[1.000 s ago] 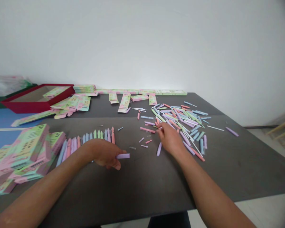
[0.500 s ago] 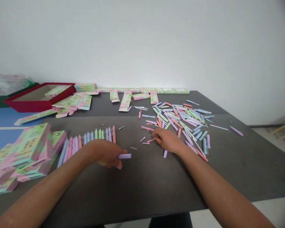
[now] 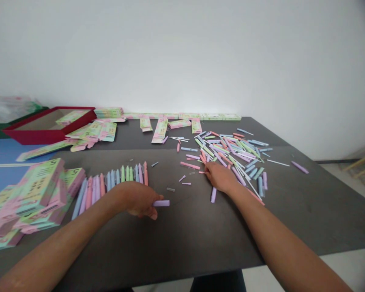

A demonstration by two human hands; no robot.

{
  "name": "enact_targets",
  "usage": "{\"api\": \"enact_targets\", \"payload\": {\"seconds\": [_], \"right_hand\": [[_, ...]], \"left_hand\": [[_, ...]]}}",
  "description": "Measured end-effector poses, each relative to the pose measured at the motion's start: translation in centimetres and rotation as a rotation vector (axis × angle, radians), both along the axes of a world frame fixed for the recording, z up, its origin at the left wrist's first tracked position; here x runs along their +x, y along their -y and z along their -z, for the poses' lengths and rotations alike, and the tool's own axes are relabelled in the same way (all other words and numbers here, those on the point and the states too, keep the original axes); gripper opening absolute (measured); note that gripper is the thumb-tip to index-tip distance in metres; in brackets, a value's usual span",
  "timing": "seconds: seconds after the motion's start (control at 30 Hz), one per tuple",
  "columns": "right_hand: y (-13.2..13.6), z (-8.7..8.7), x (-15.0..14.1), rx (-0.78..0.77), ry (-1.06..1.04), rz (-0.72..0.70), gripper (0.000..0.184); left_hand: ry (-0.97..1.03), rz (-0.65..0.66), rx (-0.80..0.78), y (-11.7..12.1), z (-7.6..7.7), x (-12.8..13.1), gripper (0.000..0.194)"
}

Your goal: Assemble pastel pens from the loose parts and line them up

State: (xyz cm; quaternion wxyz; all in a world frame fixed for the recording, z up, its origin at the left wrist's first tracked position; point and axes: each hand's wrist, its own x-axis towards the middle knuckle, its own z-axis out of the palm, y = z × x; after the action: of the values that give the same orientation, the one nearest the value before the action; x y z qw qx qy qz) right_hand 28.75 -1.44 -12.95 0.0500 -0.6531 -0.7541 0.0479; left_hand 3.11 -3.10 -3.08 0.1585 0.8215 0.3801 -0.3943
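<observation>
My left hand (image 3: 141,199) is closed around a lavender pen barrel (image 3: 162,203), whose end sticks out past the thumb toward the right. Beyond that wrist lies a row of assembled pens (image 3: 121,175) in blue, purple, pink and green, partly covered by my forearm. My right hand (image 3: 220,176) is at the near left edge of a pile of loose pen parts (image 3: 231,150). A small pink pen part (image 3: 202,172) shows at its pinched fingertips. Close by are a pink barrel (image 3: 190,165), two little purple pieces (image 3: 186,183) and a clear piece (image 3: 170,189).
Stacked pastel pen boxes (image 3: 39,190) stand at the left, with flattened cartons (image 3: 94,133) and a red box (image 3: 48,132) behind. More boxes (image 3: 182,116) line the wall. A lone purple barrel (image 3: 299,167) lies toward the table's right edge.
My right hand has shifted slightly away and to the right, and the small pink part has moved with its fingertips. My left hand has hardly moved and still holds the lavender barrel.
</observation>
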Motion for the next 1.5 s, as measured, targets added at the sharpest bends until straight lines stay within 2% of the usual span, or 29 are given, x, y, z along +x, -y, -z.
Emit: {"api": "enact_targets", "payload": {"seconds": [0.1, 0.17, 0.3, 0.37, 0.73, 0.9, 1.13, 1.23, 1.43, 1.5], "right_hand": [[0.5, -0.4, -0.8, 0.055, -0.044, -0.019, 0.016], [1.0, -0.7, -1.8, 0.058, -0.076, -0.083, 0.014], [1.9, -0.6, -4.1, -0.025, -0.097, -0.233, 0.013], [2.1, -0.4, -4.7, -0.045, -0.086, -0.262, 0.014], [1.9, -0.1, -4.1, -0.051, -0.095, -0.249, 0.01], [1.5, -0.1, -5.0, 0.023, -0.122, -0.195, 0.022], [1.3, -0.1, -7.3, 0.084, -0.014, -0.345, 0.021], [1.5, -0.1, -7.4, 0.094, -0.018, -0.402, 0.02], [2.2, -0.6, -7.0, 0.023, -0.089, -0.603, 0.019], [2.4, -0.7, -6.9, 0.017, -0.102, -0.619, 0.018]], "left_hand": [[-0.01, 0.022, 0.02, 0.0, 0.0, 0.0, 0.061], [-0.014, 0.027, 0.027, 0.0, 0.0, 0.0, 0.061], [-0.003, 0.021, 0.022, 0.1, -0.1, -0.1, 0.059], [0.009, 0.019, 0.023, 0.1, -0.1, -0.2, 0.059], [0.021, 0.024, 0.041, 0.4, -0.5, -0.1, 0.056], [0.017, 0.038, 0.053, 0.3, -0.6, -0.3, 0.057], [0.035, 0.059, 0.036, 0.0, -0.7, -0.5, 0.053], [0.043, 0.055, 0.04, 0.0, -0.9, -0.6, 0.053], [0.031, 0.028, 0.048, 0.1, -1.8, -1.1, 0.057], [0.034, 0.028, 0.057, 0.2, -2.1, -1.2, 0.058]]}}
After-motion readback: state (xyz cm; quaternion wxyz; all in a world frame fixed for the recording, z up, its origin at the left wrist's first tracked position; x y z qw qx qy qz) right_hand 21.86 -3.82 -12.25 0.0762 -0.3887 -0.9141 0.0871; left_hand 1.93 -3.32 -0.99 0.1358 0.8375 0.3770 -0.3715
